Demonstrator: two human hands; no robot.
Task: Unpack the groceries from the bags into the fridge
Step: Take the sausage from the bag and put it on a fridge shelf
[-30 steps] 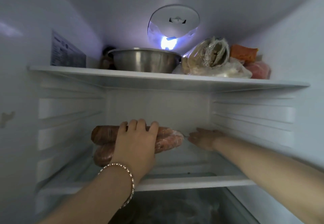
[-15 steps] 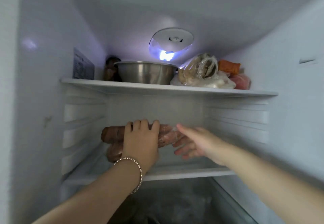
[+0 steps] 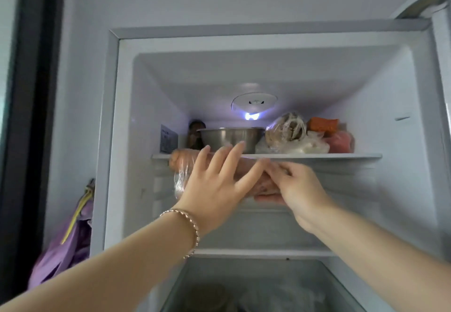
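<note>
A clear-wrapped pack of brown sausages (image 3: 182, 168) is inside the open fridge, at the height of the upper shelf's front edge (image 3: 317, 156). My left hand (image 3: 212, 186), with a bracelet at the wrist, lies flat against the pack's front with its fingers spread. My right hand (image 3: 294, 189) grips the pack's right end, fingers curled under it. Most of the pack is hidden behind both hands.
The upper shelf carries a steel bowl (image 3: 231, 138), clear bags of food (image 3: 288, 133), an orange packet (image 3: 322, 125) and a pink bag (image 3: 341, 140). Below are a lower shelf (image 3: 256, 253) and a filled drawer (image 3: 244, 287). A purple bag (image 3: 70, 238) hangs left of the fridge.
The view has pulled back out of the fridge. The sausage pack has risen from the lower shelf. My right hand has taken hold of its right end and my left fingers have spread.
</note>
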